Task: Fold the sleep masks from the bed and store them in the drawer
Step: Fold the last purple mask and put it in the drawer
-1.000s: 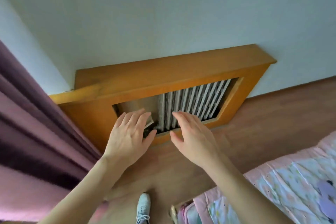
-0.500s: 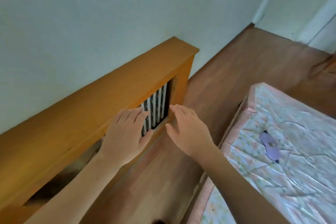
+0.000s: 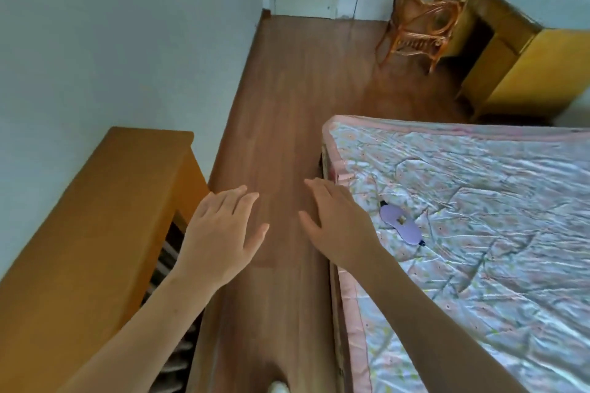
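Room: wooden floor point(image 3: 287, 105) runs between a wall-side wooden cabinet point(image 3: 95, 233) on our left and the bed point(image 3: 479, 233) on our right; we see a narrow aisle with nothing lying in it.
Left hand: our left hand point(image 3: 220, 233) hangs palm down over the aisle, just beside the cabinet's end, fingers spread and loosely straight, holding nothing.
Right hand: our right hand point(image 3: 338, 223) is likewise flat and spread, empty, hovering at the bed's near edge; we judge it is placed there because the next thing to pick up lies just past it.
Why both are empty: with nothing in either palm, we read this as the gap between storing and fetching, both hands free for a two-handed fold.
Sleep mask: one lilac sleep mask point(image 3: 400, 223) lies flat and unfolded on the quilt, close to the bed's edge and just beyond our right fingertips, apart from them; a dark strap end shows at each tip.
Why it lies there: near the edge it is within easy reach from the aisle, so we need not lean across the bed.
Quilt: pale, shiny and creased; we expect the light mask to slide on it rather than catch.
Drawer: we cannot tell from this view which piece holds it; the cabinet's front shows only slats.
Far end: a rattan chair point(image 3: 418, 16) and a yellow desk point(image 3: 517, 64) stand well apart from us.
Next move: we judge a short reach right, then a pinch at the mask's middle.
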